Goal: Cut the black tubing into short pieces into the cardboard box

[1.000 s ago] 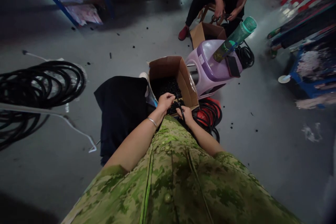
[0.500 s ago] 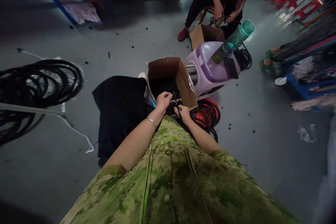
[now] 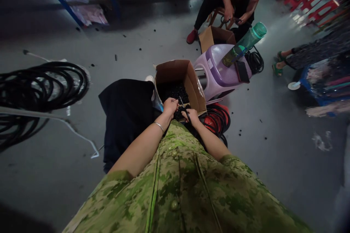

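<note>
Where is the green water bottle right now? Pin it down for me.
In the head view the green water bottle lies tilted on the purple plastic stool, upper right of centre, just right of the open cardboard box and beside a dark phone.

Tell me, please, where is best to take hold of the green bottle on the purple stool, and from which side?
Probably grip the green bottle around its middle body, coming from above. It lies tilted on the purple stool, cap end pointing up and away, with a dark phone beside its lower end.

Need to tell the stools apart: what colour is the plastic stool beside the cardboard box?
Lilac purple stool, clearest in the head view, right of the cardboard box.
</note>
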{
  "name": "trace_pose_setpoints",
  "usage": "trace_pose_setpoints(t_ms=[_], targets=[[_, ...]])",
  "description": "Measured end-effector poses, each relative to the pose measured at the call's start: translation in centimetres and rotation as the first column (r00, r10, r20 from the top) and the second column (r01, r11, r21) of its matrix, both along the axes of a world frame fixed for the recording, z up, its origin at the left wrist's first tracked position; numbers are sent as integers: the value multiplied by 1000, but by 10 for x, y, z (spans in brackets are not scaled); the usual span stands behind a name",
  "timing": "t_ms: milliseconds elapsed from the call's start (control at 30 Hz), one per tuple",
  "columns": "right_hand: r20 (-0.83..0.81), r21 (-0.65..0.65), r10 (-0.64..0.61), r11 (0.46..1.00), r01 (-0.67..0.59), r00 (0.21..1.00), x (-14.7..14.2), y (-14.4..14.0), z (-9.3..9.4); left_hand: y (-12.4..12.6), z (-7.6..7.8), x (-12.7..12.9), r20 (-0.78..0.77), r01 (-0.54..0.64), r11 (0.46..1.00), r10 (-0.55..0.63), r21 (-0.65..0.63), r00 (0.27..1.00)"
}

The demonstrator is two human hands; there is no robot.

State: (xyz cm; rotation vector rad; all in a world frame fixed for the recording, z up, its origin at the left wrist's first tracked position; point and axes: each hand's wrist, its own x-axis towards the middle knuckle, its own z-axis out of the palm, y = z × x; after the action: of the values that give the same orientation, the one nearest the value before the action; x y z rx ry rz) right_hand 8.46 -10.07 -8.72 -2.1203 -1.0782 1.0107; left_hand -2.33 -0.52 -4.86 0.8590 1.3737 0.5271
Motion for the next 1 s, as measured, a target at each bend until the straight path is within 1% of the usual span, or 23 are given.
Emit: trace_pose_setpoints(t_ms=[167, 367, 500, 600, 733, 833, 933, 1000], targets=[[-1, 8, 6, 1000, -6, 1000, 1, 0, -1, 0, 1, 0, -15, 6, 1000, -6, 9, 1000], [35, -2, -7, 1000, 8, 999, 5, -4, -14, 0, 6, -1, -25, 2, 1000, -2, 13, 1000], [-32, -63, -33, 998, 31, 999, 6, -3, -21, 1, 6, -1, -31, 10, 1000, -10, 17, 999], [-70, -97, -69, 993, 62, 995, 6, 1, -22, 0, 7, -1, -19, 17, 1000, -17, 23, 1000], [-91, -80, -125, 990, 118, 988, 6, 6, -18, 0, 11, -1, 14, 18, 1000, -18, 21, 1000], [-169, -32, -163, 987, 160, 972, 9, 3, -12, -1, 15, -1, 44, 24, 999, -25, 21, 999], [-245, 43, -104, 992, 118, 964, 14, -6, -3, -1, 16, -2, 68, 35, 999, -36, 23, 997], [-273, 47, -66, 996, 82, 960, 16, -14, 5, -1, 16, -2, 78, 37, 999, -39, 27, 996]])
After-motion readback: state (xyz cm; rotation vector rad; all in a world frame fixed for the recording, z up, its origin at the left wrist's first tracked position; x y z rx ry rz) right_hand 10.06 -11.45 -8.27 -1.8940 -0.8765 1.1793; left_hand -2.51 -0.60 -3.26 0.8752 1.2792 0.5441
